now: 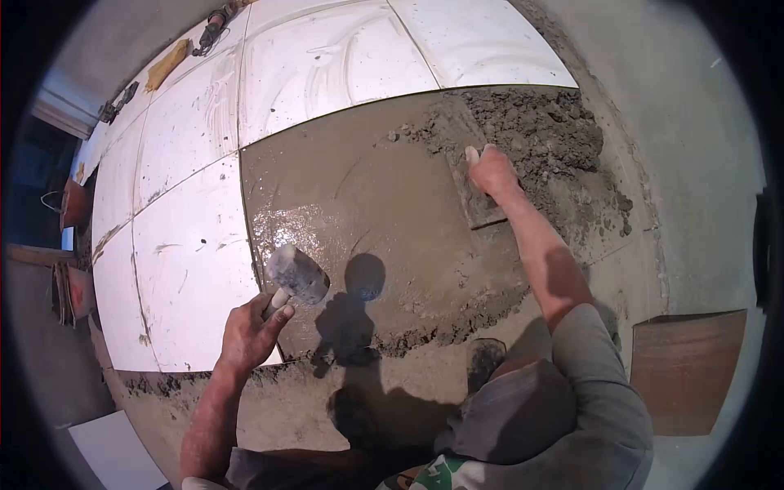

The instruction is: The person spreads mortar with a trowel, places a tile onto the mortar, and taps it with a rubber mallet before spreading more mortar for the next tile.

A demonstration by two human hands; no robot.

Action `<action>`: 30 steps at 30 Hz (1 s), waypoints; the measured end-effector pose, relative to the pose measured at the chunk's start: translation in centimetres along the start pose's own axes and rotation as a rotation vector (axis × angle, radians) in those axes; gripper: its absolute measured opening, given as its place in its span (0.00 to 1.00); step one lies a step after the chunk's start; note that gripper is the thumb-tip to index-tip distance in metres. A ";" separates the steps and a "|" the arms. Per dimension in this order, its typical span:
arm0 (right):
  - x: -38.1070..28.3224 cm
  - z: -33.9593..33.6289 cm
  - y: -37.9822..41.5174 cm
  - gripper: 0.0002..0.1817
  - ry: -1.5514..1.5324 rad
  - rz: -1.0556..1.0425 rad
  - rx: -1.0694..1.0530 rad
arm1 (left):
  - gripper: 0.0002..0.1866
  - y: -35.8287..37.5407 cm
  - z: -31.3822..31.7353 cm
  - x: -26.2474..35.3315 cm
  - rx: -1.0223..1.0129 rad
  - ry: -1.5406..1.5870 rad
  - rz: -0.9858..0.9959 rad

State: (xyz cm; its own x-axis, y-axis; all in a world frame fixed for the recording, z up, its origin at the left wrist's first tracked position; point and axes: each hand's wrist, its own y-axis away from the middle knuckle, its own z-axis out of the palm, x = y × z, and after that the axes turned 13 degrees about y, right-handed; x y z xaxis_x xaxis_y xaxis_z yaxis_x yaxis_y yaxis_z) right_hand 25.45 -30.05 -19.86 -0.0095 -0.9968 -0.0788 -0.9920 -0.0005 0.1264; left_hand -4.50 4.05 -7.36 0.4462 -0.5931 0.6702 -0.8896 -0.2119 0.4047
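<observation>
My left hand [251, 335] is closed around the handle of a mallet [299, 275], whose grey, mortar-smeared head is above the left part of the wet bed. My right hand [493, 171] grips the handle of a long flat trowel [464, 159], which lies on the mortar at the edge between its smooth and lumpy parts. Smooth wet mortar [367, 180] spreads between my hands. Rough, clumped mortar [547, 135] is heaped beyond my right hand. White tiles [192, 261] border the bed on the left and at the far side.
Reddish buckets [76, 204] stand at the far left. A power tool [214, 31] and a yellowish object [167, 65] lie on the far tiles. A brown board [688, 371] is at the right, and a loose white piece [118, 452] at lower left.
</observation>
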 end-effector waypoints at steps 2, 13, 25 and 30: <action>0.2 -0.9 0.9 0.31 -0.212 0.079 -0.077 | 0.26 0.2 -0.3 -0.6 0.024 0.019 0.030; -5.4 -0.5 3.2 0.36 -0.603 0.100 -0.227 | 0.29 0.1 -1.8 -2.0 -0.081 -0.042 -0.108; -14.4 1.5 6.1 0.32 -0.426 -0.083 -0.301 | 0.29 0.6 -2.2 -4.0 -0.049 -0.005 -0.064; -17.0 0.5 8.1 0.31 -0.343 -0.207 -0.364 | 0.28 1.3 -3.5 -4.3 0.020 -0.041 -0.080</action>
State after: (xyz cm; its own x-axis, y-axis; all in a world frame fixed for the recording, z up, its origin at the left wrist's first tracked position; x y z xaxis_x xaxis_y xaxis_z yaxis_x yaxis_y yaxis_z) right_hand 17.48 -13.10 -17.98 0.0807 -0.8897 -0.4493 -0.8701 -0.2828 0.4037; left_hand -7.27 9.10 -7.53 0.5116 -0.6048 0.6103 -0.8534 -0.2747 0.4431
